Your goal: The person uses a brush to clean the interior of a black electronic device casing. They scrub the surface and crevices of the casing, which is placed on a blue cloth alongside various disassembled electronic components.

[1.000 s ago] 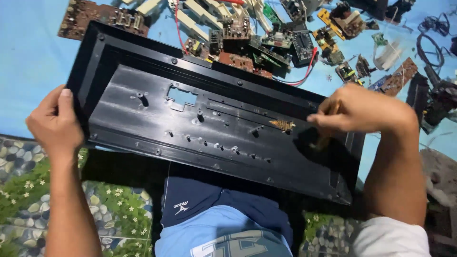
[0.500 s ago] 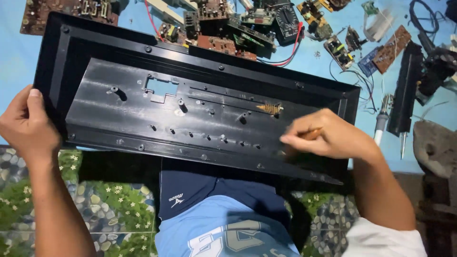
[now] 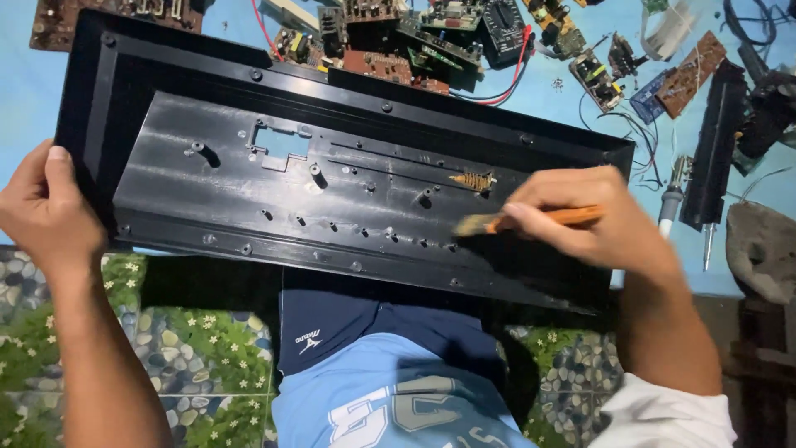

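A long black plastic housing (image 3: 249, 199) lies across my lap, inner side up, with screw posts and a rectangular cut-out. My left hand (image 3: 46, 211) grips its left end. My right hand (image 3: 593, 220) holds a small brush with an orange handle (image 3: 564, 217); its pale bristles touch the housing's lower right part. A small brownish spring-like piece (image 3: 473, 179) sits on the housing just above the brush.
Several circuit boards (image 3: 414, 37) with red wires lie on the blue sheet beyond the housing. A soldering iron (image 3: 670, 203) and a long black part (image 3: 713, 158) lie at the right. A green pebble-pattern mat (image 3: 191, 357) is below.
My right hand has brought the brush further left along the housing's lower right part. The view has drifted, so the housing sits lower in frame. My left hand stays on the left end.
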